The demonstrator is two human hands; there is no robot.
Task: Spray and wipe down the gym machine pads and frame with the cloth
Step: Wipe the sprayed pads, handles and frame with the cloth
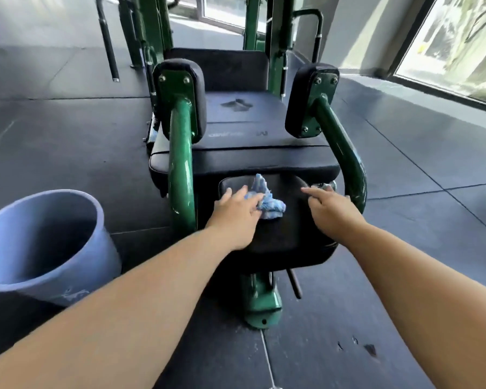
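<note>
In the head view, the left hand [236, 214] is pressing the crumpled blue-and-white cloth [267, 202] against the small black vinyl front pad [286, 237] of the green-framed gym machine. Its fingers are lying fairly straight over the cloth and the thumb is spread to the side. The right hand [331, 211] is resting on the pad's right edge with its fingers stretched out, holding nothing, just beside a chrome knob [324, 187].

The wiping step appears to be under way on this lowest pad. Behind it, the wide black seat cushion [264, 153] is showing a wet-looking patch. Beside it, the glossy green tube arms [180, 169] are rising to two black side pads [310, 99].

A grey-blue plastic bucket [68, 197] is standing on the dark rubber floor to the left, and no spray bottle is showing. The next move probably calls for sweeping the cloth across the rest of the pad under firm flat pressure, then going on to the frame tubes.
</note>
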